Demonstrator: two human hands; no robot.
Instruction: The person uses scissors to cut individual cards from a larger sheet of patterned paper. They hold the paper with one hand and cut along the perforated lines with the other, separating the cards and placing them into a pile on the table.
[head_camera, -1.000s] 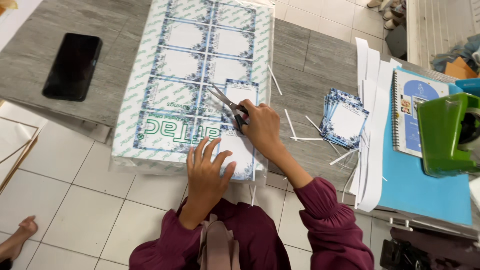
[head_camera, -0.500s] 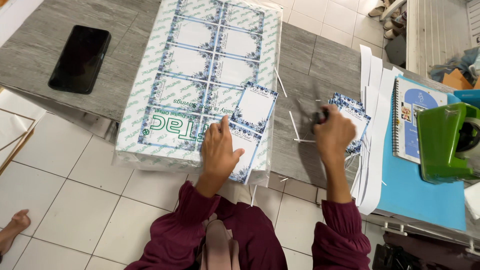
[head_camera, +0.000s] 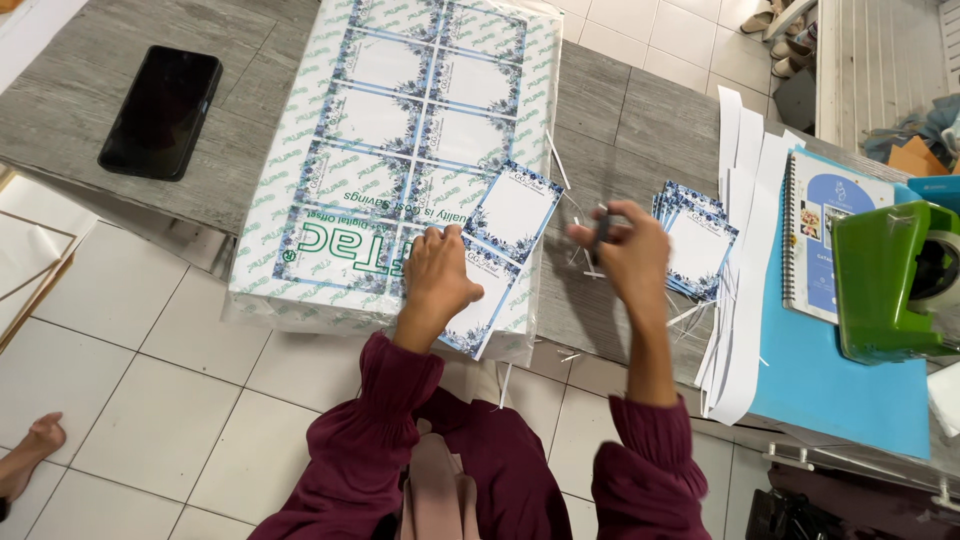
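Two hands busy | my left hand (head_camera: 440, 275) flat on the cut card (head_camera: 512, 213), centre frame, long axis tilting up-right | right hand (head_camera: 622, 243) closed around scissors (head_camera: 598, 232), just right of it

- It looked like a home craft corner, not a shop or office.
- A low grey table (head_camera: 640, 120) stood on a white tiled floor (head_camera: 150, 400), and the person sat on that floor.
- Paper goods covered it: a printed sheet (head_camera: 400, 110), a stack of cut cards (head_camera: 695, 245), paper strips (head_camera: 740, 150).
- A green tape dispenser (head_camera: 885, 285), a notebook (head_camera: 815, 240) and a phone (head_camera: 160, 110) lay nearby.
- Sandals (head_camera: 775, 20) lay on the tiles.
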